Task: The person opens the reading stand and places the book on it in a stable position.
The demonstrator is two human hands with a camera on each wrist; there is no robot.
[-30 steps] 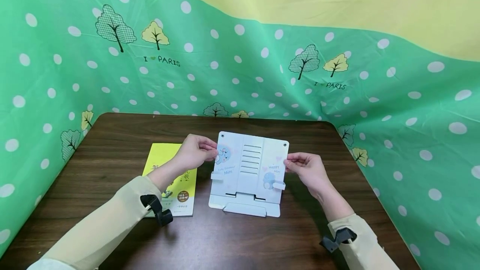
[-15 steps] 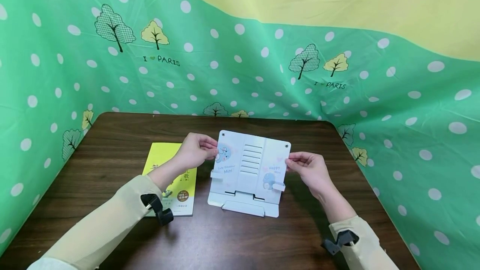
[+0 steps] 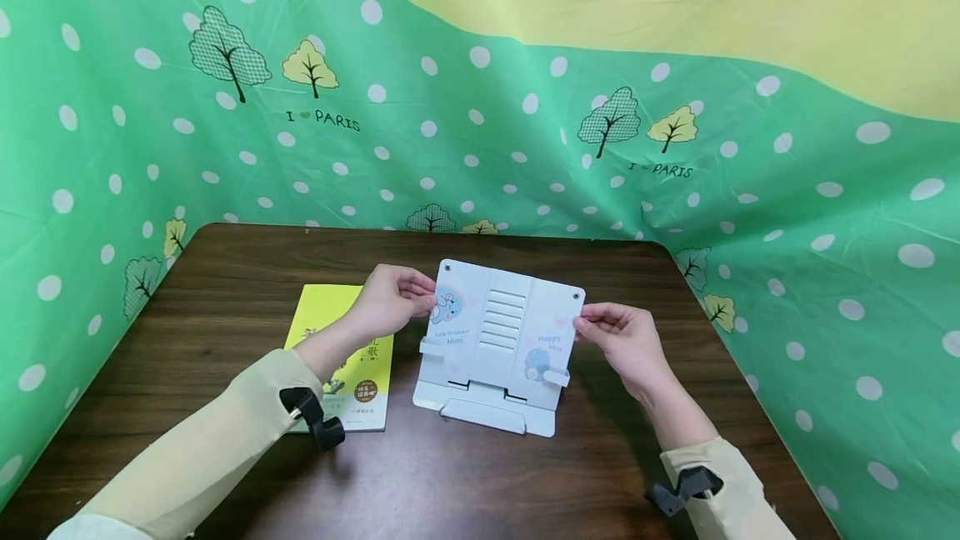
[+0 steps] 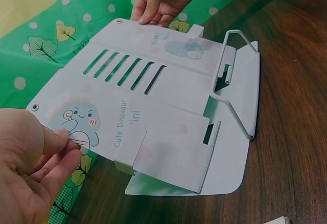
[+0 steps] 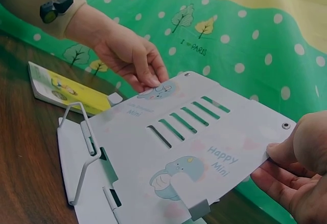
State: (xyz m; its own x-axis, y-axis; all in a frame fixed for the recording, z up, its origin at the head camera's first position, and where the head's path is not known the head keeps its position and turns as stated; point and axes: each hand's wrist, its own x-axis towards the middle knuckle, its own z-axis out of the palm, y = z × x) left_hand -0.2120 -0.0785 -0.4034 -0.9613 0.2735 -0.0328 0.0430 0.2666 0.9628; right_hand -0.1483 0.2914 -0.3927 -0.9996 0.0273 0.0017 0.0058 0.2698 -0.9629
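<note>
Between my two hands a white book stand [image 3: 498,315] with slots, small side clips and dinosaur prints leans up from its flat base, which rests on the table. Its left edge is pinched by my left hand [image 3: 390,302], thumb on the front and fingers behind. On the opposite edge, my right hand [image 3: 622,344] pinches the panel the same way. In the left wrist view the panel [image 4: 127,91] tilts above its base plate [image 4: 235,157], and a wire ledge [image 4: 232,70] sticks out at the front. A yellow book [image 3: 367,394] lies flat under my left forearm.
The dark wooden table [image 3: 465,490] carries everything. A green and yellow printed cloth [image 3: 480,148] hangs behind and along both sides. Black camera mounts [image 3: 315,419] sit on both sleeved wrists.
The stand has turned slightly clockwise, its right top corner moving a little right and its base a little left. My right hand has shifted slightly right with it; both grips stay.
</note>
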